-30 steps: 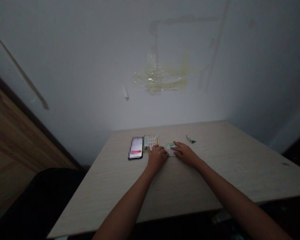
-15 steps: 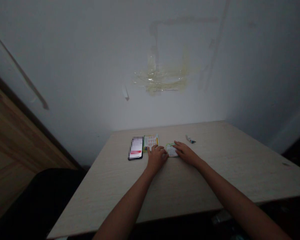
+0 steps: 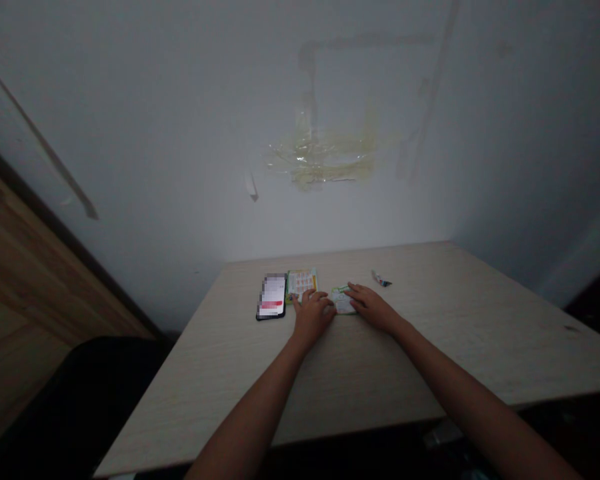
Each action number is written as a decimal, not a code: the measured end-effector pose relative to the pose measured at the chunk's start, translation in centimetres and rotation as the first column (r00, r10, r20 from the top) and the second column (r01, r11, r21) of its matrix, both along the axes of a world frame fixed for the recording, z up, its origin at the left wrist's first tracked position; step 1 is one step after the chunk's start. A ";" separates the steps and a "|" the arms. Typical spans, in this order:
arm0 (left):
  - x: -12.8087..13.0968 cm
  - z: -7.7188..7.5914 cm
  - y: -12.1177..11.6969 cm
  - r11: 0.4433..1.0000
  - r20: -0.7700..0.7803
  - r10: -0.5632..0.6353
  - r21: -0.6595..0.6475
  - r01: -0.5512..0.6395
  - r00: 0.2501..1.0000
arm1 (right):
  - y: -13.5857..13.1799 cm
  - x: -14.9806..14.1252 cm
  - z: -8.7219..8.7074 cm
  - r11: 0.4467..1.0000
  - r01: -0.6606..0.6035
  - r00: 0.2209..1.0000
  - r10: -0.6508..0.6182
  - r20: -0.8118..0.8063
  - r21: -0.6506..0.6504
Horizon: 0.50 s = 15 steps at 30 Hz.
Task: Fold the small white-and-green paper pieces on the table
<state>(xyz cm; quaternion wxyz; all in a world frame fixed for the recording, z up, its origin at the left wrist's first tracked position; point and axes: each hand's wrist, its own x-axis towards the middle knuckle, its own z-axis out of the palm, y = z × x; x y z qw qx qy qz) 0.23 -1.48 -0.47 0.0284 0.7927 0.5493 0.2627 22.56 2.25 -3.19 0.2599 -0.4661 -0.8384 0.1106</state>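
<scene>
A small white sheet with green print lies on the table between my hands; whether it is a card or a page I cannot tell. My left hand rests with fingers spread, its fingertips at the sheet's left edge and over the near edge of a printed booklet. Lying flat, my right hand has its fingers stretched over the sheet's right side. A phone with a lit, blurred-out screen sits just left of the booklet.
A small crumpled wrapper or tube lies beyond my right hand. The pale wooden table meets a wall with peeling tape. A dark chair-like shape stands at the left.
Almost nothing differs. My hands stay in place over the sheet, with only a slight shift of the fingers.
</scene>
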 end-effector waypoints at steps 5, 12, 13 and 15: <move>0.1 -0.2 0.1 1.000 -0.003 0.017 -0.003 -0.017 1.000 | 0.1 0.1 -0.2 1.000 -0.009 1.000 0.009 0.004 0.008; 0.0 -0.1 0.1 1.000 -0.019 0.017 -0.014 -0.017 1.000 | 0.0 0.0 -0.1 1.000 0.002 1.000 -0.002 0.014 0.010; 0.0 0.0 0.1 1.000 -0.018 0.015 -0.017 -0.015 1.000 | 0.0 0.0 0.0 1.000 0.003 1.000 -0.003 0.015 0.012; 0.0 0.1 0.1 1.000 -0.013 0.014 -0.018 -0.014 1.000 | -0.1 -0.1 0.1 1.000 0.003 1.000 -0.003 0.017 0.015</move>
